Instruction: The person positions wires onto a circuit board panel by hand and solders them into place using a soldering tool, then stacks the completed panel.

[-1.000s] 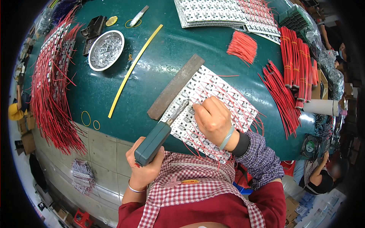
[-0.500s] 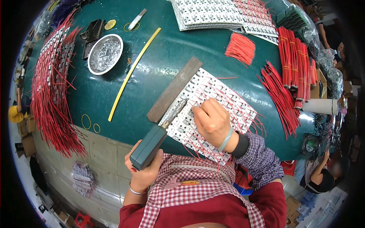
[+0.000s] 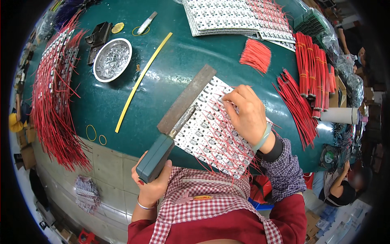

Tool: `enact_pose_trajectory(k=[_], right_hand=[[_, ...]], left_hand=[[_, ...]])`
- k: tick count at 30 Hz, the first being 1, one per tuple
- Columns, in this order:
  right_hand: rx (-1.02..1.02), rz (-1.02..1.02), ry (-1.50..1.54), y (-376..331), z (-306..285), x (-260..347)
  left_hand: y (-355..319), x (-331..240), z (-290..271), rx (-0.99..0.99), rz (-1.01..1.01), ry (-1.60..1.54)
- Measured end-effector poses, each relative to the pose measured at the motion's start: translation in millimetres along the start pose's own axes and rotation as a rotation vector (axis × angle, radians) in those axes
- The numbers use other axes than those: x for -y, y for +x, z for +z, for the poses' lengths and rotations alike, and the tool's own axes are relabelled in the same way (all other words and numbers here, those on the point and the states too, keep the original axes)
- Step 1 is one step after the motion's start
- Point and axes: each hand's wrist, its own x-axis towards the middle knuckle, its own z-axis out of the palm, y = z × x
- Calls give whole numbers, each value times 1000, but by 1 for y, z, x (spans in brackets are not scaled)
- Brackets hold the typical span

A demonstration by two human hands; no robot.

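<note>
My left hand [image 3: 151, 179] is wrapped round the dark green handle of a soldering iron [image 3: 156, 156]. The iron's metal shaft points up and right, and its tip lies over the left part of a white circuit board panel [image 3: 189, 136]. Thin red wires [image 3: 227, 142] run across the panel, mostly on its right and lower parts. Over the panel's upper right part is my right hand [image 3: 248, 112], thumb and forefinger pinched close to the board. What sits between those fingertips is too small to make out. A dark flat bar [image 3: 187, 99] lies along the panel's upper left edge.
Left of the panel are a yellow strip [image 3: 143, 83], a white-rimmed bowl [image 3: 129, 53] of silvery scraps and a heap of wired boards [image 3: 57, 97]. Board stacks [image 3: 223, 16] stand at the back. Red wire bundles [image 3: 298, 107] lie right. Another person [image 3: 343, 185] sits at far right.
My right hand has moved up and right across the panel, away from the iron's tip. The iron has shifted slightly down and left in my left hand's grip.
</note>
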Motion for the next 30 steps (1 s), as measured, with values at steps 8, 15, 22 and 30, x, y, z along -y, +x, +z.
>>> enact_pose_trajectory(k=[8,15,22,30], right_hand=[[-31,33,-43,3,8,-8],[105,-1,9,2,20,1],[120,-66,-126,7,26,-3],[274,-185,-245,14,31,-13]], left_hand=[[-3,5,-3,-22,-52,-54],[-3,7,-4,-15,1,-14],[-2,13,-4,-40,37,-8],[-21,28,-9,-107,-234,-166]])
